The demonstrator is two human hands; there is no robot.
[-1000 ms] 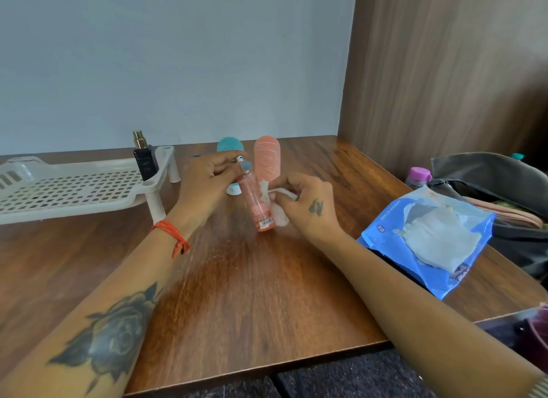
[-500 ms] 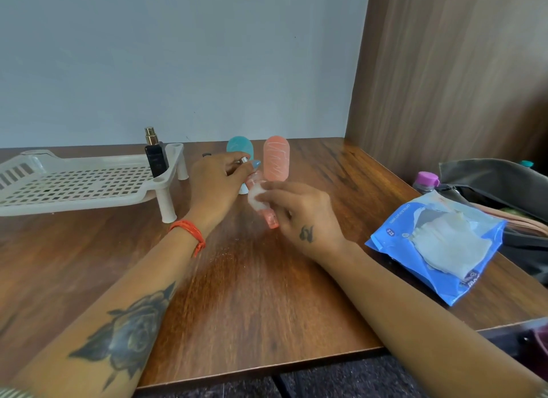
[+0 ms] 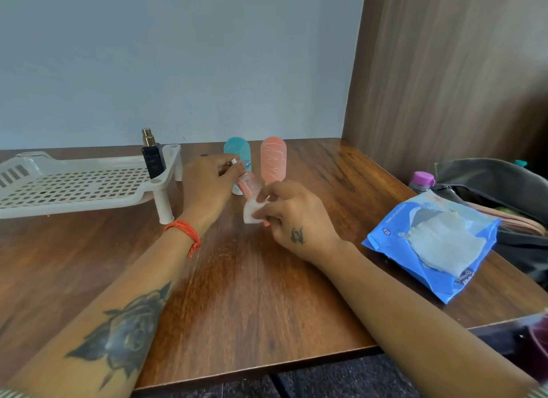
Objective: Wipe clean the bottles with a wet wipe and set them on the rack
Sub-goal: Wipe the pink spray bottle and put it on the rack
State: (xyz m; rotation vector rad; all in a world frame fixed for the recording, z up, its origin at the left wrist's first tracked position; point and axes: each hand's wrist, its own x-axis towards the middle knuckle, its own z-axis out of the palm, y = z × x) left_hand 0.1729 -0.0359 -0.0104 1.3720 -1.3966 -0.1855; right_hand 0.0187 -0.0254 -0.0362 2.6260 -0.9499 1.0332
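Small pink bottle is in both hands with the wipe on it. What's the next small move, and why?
Probably draw the white wet wipe up the small clear pink spray bottle. The right hand pinches the wipe at the bottle's lower end, the left hand holds its top, and the upper body looks uncovered.

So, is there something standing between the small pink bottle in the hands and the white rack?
Only the left hand holding the small pink bottle; a black perfume bottle occupies the near corner of the white perforated rack.
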